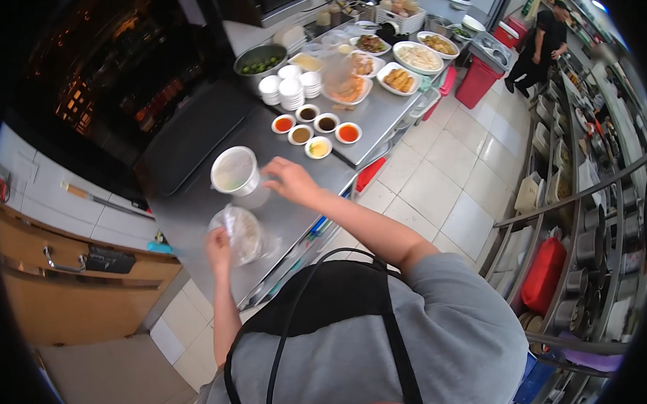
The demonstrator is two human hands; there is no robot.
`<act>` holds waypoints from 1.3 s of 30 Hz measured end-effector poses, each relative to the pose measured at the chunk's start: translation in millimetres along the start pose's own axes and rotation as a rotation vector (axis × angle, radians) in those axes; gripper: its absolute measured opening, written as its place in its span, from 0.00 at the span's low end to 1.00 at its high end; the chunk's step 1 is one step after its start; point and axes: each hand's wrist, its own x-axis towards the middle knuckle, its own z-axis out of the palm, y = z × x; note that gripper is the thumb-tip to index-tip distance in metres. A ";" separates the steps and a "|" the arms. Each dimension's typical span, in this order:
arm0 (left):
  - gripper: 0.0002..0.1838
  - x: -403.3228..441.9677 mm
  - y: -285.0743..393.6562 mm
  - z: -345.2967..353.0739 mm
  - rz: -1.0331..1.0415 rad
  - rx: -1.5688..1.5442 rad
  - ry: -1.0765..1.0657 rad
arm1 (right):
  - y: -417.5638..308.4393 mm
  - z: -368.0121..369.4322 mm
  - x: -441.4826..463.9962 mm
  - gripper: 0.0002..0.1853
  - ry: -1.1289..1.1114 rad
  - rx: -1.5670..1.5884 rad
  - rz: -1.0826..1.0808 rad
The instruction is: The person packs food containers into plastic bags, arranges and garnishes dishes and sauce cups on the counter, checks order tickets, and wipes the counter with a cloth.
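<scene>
- Worn by person: black apron (334, 295) over grey short-sleeved top (462, 314).
- L hand (219, 245), qty 1: bent fingers at L edge of clear crinkled plastic bag (254, 235); grip blurred, can't tell if film is pinched.
- Said bag: on brushed stainless-steel desk (180, 218), near edge; round pale shape within, contents unclear.
- R hand (290, 181), qty 1: fingers part-bent, just R of tub below; can't tell if grip is closed on anything.
- White round plastic tub (232, 160), qty 1: beyond bag, between bag & sauce cups; mouth tipped to view, pale-green matter inside.
- Black flat board (204, 137), qty 1: L of tub, along far side of desk.
- Small round white sauce cups (300, 144), qty 6, grouped: 2 orange-red, 2 dark, 1 brown, 1 yellow.
- Stacked empty white cups (292, 90), several stacks, just behind sauces.
- Round metal bowl (244, 69) w/ green pieces, next to stacks.
- White plates (401, 92), several, w/ cooked food, incl. golden-brown rolls (399, 80).
- Red plastic bin (477, 85), on tiled floor (446, 156), R of desk.
- Co-worker in black clothes (544, 42), far end of aisle, standing.
</scene>
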 end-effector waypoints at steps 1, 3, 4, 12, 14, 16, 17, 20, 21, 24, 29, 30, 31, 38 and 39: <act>0.08 0.7 7.6 -4.6 -0.023 0.001 0.045 | 15.3 -31.6 -9.8 0.10 0.019 0.044 0.015; 0.10 4.4 11.8 -5.1 -0.056 0.033 0.199 | 51.5 -96.6 -36.4 0.08 0.088 -0.017 0.076; 0.10 3.2 28.5 -2.2 -0.043 0.076 0.247 | 66.5 -130.9 -50.2 0.10 0.028 -0.064 0.309; 0.09 14.4 251.9 93.4 0.220 0.119 0.056 | 232.3 -300.3 -122.6 0.13 0.401 0.074 0.748; 0.09 6.5 277.4 116.2 0.281 0.137 0.022 | 266.0 -328.9 -114.5 0.10 0.392 -0.059 0.731; 0.10 1.8 293.2 135.1 0.205 0.094 -0.089 | 315.4 -348.7 -101.9 0.09 0.444 -0.289 0.589; 0.10 0.6 291.0 144.8 0.199 0.088 -0.131 | 336.6 -359.4 -91.3 0.09 0.483 -0.423 0.481; 0.09 -0.1 278.9 176.8 0.187 0.088 -0.230 | 378.8 -385.8 -53.1 0.13 0.379 -0.498 0.662; 0.09 4.9 280.8 185.9 0.176 0.091 -0.220 | 399.1 -390.1 -39.3 0.14 0.398 -0.555 0.614; 0.10 7.0 292.8 214.7 0.122 0.085 -0.277 | 440.3 -394.9 -11.3 0.17 0.322 -0.657 0.503; 0.10 16.2 320.2 253.2 0.143 0.000 -0.345 | 511.0 -391.4 16.8 0.17 0.077 -0.822 0.350; 0.10 13.0 322.2 258.0 0.088 0.015 -0.335 | 502.4 -398.2 24.6 0.17 0.011 -0.816 0.453; 0.09 10.8 323.9 264.1 0.051 0.014 -0.334 | 502.6 -403.3 28.7 0.15 0.033 -0.789 0.375; 0.08 -44.2 337.1 325.6 -0.291 0.084 -0.053 | 534.4 -430.5 29.1 0.10 0.017 -0.541 0.354; 0.08 -55.7 343.4 337.0 -0.361 0.024 0.009 | 522.6 -430.7 23.3 0.11 0.087 -0.358 0.338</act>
